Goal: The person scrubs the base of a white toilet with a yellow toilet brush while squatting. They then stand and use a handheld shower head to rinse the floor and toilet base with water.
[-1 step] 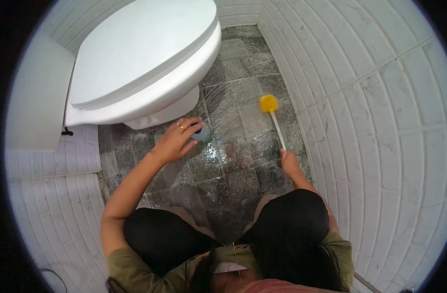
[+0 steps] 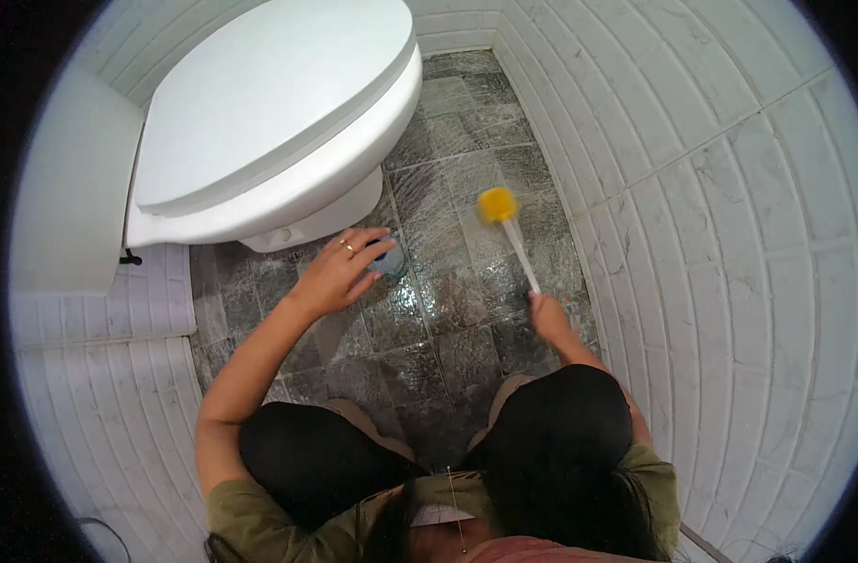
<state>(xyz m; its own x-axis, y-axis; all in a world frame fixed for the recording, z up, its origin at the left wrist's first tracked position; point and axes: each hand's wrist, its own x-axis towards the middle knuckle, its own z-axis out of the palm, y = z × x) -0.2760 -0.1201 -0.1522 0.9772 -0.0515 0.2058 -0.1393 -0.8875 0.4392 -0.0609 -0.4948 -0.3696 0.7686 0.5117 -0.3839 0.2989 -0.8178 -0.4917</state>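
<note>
One brush (image 2: 520, 248), near the wall (image 2: 673, 188), is held by the right grip (image 2: 548, 317), one container (image 2: 395, 263) by the left grip (image 2: 337, 275), open floor (image 2: 438, 225) between.

The right grip (image 2: 550, 317) holds a yellow-headed brush (image 2: 517, 241), the left grip (image 2: 333, 273) touching a container (image 2: 394, 261).

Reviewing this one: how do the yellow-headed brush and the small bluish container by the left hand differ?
The brush is long and thin, white-handled with a yellow head; the container is compact and bluish. The right hand grips the brush near its handle's end, while the left hand reaches over the container, partly hiding it. Both have a hand at them.
</note>
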